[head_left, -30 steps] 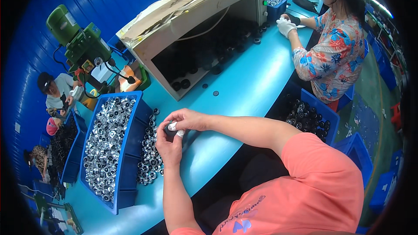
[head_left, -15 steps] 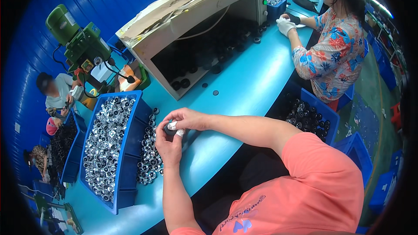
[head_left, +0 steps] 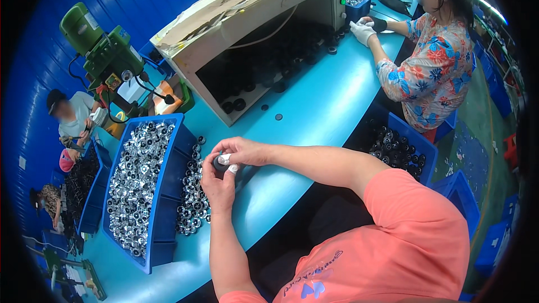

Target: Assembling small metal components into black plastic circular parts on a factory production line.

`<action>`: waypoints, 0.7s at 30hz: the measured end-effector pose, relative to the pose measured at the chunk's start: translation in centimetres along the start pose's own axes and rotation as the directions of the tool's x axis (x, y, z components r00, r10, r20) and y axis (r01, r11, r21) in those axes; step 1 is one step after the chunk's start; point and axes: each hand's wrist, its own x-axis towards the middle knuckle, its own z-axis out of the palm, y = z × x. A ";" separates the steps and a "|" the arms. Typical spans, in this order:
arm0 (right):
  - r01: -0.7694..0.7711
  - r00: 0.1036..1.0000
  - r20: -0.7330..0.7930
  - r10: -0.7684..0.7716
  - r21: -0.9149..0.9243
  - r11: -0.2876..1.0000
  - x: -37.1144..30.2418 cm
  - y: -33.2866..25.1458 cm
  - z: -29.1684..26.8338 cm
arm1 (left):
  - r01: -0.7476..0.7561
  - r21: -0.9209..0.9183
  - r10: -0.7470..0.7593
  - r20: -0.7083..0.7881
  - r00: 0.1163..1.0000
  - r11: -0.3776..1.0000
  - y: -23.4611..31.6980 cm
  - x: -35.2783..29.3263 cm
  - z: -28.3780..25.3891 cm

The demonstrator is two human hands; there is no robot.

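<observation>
Both hands are up over the blue-green table, fingertips meeting around one small dark round part (head_left: 219, 164). My left hand (head_left: 219, 192) grips it from the near side. My right hand (head_left: 247, 152) curls its fingers over the far side, with the thumb pressed on it. White tape wraps both thumb tips. Much of the part is hidden by the fingers. Just left of my hands, a heap of shiny metal-and-black round parts (head_left: 191, 205) lies on the table beside a blue bin (head_left: 163, 213) filled with similar parts.
A cardboard-topped box (head_left: 191, 87) with black round parts inside stands ahead. Two small black discs (head_left: 279, 116) lie before it. A green machine (head_left: 101, 50) stands at the far left. A co-worker (head_left: 432, 67) sits at right, near a blue bin (head_left: 429, 154) of black parts.
My hands stay nearly in place, with the dark part turned slightly between the fingers. The co-worker's gloved hands at right have shifted a little to the left.
</observation>
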 end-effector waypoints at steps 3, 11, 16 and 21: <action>0.002 1.000 0.020 -0.002 -0.010 1.000 0.0 -0.1 -0.1 | -0.009 0.027 0.009 -0.005 1.000 1.000 0.3 0.0 0.0; 0.024 0.998 -0.054 -0.027 -0.051 0.998 -0.3 -0.5 0.3 | -0.017 0.030 0.018 -0.042 0.999 0.999 1.0 -0.2 0.0; 0.167 0.898 -0.368 -0.243 -0.226 0.960 -0.4 -1.6 -0.2 | -0.046 -0.052 0.040 -0.097 0.994 0.998 1.1 -0.3 0.5; 0.166 0.513 -0.673 -0.533 -0.531 0.831 0.7 -1.8 -6.2 | -0.073 0.109 0.084 -0.099 0.992 0.991 4.2 -1.0 -0.9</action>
